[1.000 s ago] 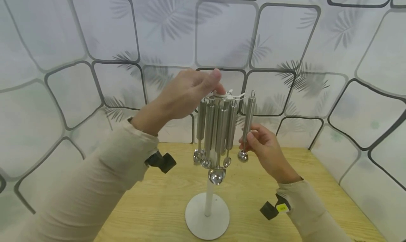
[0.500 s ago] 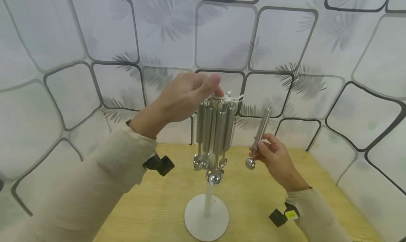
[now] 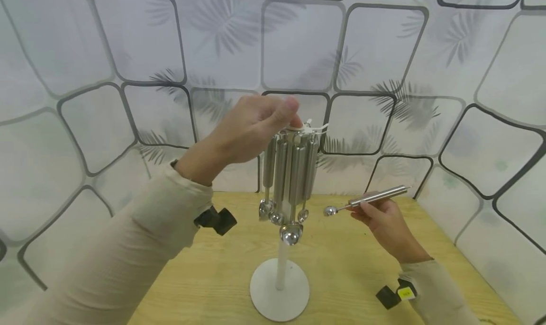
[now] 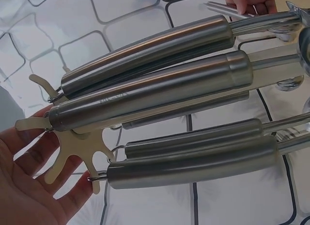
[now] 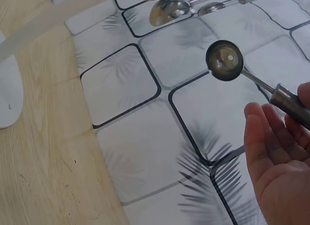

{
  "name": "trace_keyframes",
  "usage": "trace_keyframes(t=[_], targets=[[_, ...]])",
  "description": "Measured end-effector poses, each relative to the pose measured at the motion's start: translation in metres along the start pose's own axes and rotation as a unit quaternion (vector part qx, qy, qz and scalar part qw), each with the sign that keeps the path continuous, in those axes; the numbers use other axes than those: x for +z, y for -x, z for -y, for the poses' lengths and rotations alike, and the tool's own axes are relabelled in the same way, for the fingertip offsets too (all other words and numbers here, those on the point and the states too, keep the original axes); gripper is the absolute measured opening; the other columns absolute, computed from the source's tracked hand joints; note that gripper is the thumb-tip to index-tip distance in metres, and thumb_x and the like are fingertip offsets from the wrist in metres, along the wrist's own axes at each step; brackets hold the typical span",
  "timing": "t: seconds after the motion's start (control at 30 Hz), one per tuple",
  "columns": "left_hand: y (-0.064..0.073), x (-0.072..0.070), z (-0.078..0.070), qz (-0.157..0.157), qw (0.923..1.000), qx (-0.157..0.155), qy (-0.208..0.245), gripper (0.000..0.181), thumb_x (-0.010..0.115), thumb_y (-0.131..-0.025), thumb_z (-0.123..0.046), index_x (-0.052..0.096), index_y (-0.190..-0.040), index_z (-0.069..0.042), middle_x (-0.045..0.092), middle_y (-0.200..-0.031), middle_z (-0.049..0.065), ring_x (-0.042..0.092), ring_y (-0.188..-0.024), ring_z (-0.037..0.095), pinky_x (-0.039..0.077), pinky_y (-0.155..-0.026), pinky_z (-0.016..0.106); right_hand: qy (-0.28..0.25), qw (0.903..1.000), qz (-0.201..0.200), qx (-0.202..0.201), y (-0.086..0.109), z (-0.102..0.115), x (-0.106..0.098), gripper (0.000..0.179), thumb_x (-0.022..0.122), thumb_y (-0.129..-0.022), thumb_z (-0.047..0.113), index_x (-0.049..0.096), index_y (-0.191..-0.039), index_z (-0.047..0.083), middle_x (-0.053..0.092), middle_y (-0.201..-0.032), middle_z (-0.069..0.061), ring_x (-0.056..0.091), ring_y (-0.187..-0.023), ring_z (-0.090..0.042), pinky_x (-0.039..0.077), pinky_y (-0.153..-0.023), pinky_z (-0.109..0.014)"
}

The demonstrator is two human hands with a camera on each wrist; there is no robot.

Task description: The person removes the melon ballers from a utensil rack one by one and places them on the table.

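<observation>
In the head view my left hand (image 3: pixel 251 126) lies over the top of a white hook rack (image 3: pixel 279 292). The left wrist view shows its fingers (image 4: pixel 38 159) spread against the rack's hooked head (image 4: pixel 80 150). Several steel-handled utensils hang there, including a ladle (image 3: pixel 292 233) at the front and a handle (image 4: pixel 150 91) seen close up. Out to the right, my right hand (image 3: pixel 390 228) pinches the handle of a small round steel scoop (image 5: pixel 224 60) between thumb and fingers. The scoop is nearly level, its bowl towards the rack, apart from the hanging utensils.
The rack's round white base stands on a yellow wood-grain table (image 3: pixel 341 277). Behind and to the sides is a pale wall covering (image 3: pixel 304 45) with dark rounded squares and leaf prints. Beige sleeves (image 3: pixel 141 221) with black wrist devices (image 3: pixel 216 219) cover both forearms.
My right hand has carried the scoop right, away from the rack, and tipped it from upright to nearly level. The left hand has stayed at the rack's top.
</observation>
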State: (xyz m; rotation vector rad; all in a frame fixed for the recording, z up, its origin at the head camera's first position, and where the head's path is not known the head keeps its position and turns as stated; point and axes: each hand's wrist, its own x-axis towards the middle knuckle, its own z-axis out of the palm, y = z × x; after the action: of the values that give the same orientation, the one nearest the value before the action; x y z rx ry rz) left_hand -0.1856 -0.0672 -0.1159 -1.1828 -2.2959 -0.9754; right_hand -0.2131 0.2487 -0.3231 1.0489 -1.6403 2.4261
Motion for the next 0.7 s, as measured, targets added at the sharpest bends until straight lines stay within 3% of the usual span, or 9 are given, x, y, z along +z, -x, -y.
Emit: trace_keyframes(t=[0.1, 0.2, 0.33, 0.47, 0.57, 0.7], targets=[[0.0, 0.0, -0.001, 0.001, 1.0, -0.003, 0.001, 0.044, 0.035, -0.103, -0.026, 0.072, -0.1, -0.004, 0.071, -0.104, 0.005, 0.063, -0.103, 0.018, 0.046, -0.091, 0.037, 0.007, 0.9991, -0.022, 0.037, 0.007, 0.0, -0.005, 0.023, 0.04, -0.1, -0.007, 0.061, -0.1, 0.003, 0.069, -0.101, -0.008, 0.067, -0.096, -0.018, 0.052, -0.087, -0.03], [0.0, 0.001, -0.001, 0.001, 1.0, -0.004, 0.0, 0.043, 0.035, -0.102, -0.026, 0.072, -0.1, -0.005, 0.071, -0.105, 0.004, 0.062, -0.104, 0.018, 0.046, -0.091, 0.038, 0.055, 0.9938, -0.053, 0.081, 0.015, -0.001, -0.01, 0.016, 0.044, -0.101, -0.002, 0.058, -0.098, 0.004, 0.067, -0.096, -0.007, 0.067, -0.09, -0.016, 0.053, -0.083, -0.028], [-0.001, 0.002, -0.002, 0.002, 1.0, -0.003, -0.004, 0.042, 0.036, -0.102, -0.026, 0.072, -0.1, -0.005, 0.071, -0.105, 0.004, 0.061, -0.104, 0.018, 0.045, -0.091, 0.038, 0.14, 0.9772, -0.08, 0.138, 0.026, -0.004, -0.019, 0.007, 0.049, -0.101, 0.004, 0.056, -0.099, 0.005, 0.063, -0.093, -0.003, 0.065, -0.085, -0.014, 0.054, -0.079, -0.027], [-0.002, 0.003, -0.002, -0.002, 0.9999, 0.0, -0.011, 0.04, 0.037, -0.103, -0.025, 0.072, -0.1, -0.005, 0.071, -0.104, 0.004, 0.061, -0.103, 0.017, 0.045, -0.091, 0.037, 0.186, 0.9622, -0.089, 0.178, 0.034, -0.008, -0.027, 0.007, 0.052, -0.099, 0.004, 0.057, -0.099, 0.0, 0.062, -0.093, -0.005, 0.064, -0.086, -0.013, 0.054, -0.08, -0.027], [-0.003, 0.004, -0.002, -0.005, 0.9999, 0.003, -0.014, 0.04, 0.037, -0.102, -0.024, 0.072, -0.1, -0.005, 0.071, -0.104, 0.004, 0.061, -0.102, 0.017, 0.045, -0.09, 0.037, 0.223, 0.946, -0.09, 0.217, 0.038, -0.009, -0.032, 0.017, 0.054, -0.099, 0.007, 0.054, -0.106, -0.009, 0.061, -0.094, -0.007, 0.065, -0.086, -0.015, 0.054, -0.08, -0.029], [-0.003, 0.004, -0.001, -0.004, 0.9999, 0.003, -0.016, 0.04, 0.037, -0.103, -0.024, 0.072, -0.101, -0.004, 0.07, -0.106, 0.006, 0.061, -0.103, 0.018, 0.045, -0.091, 0.037, 0.28, 0.9184, -0.066, 0.272, 0.041, -0.013, -0.039, 0.049, 0.057, -0.098, 0.015, 0.039, -0.128, -0.02, 0.064, -0.099, -0.012, 0.065, -0.088, -0.019, 0.055, -0.08, -0.033]])
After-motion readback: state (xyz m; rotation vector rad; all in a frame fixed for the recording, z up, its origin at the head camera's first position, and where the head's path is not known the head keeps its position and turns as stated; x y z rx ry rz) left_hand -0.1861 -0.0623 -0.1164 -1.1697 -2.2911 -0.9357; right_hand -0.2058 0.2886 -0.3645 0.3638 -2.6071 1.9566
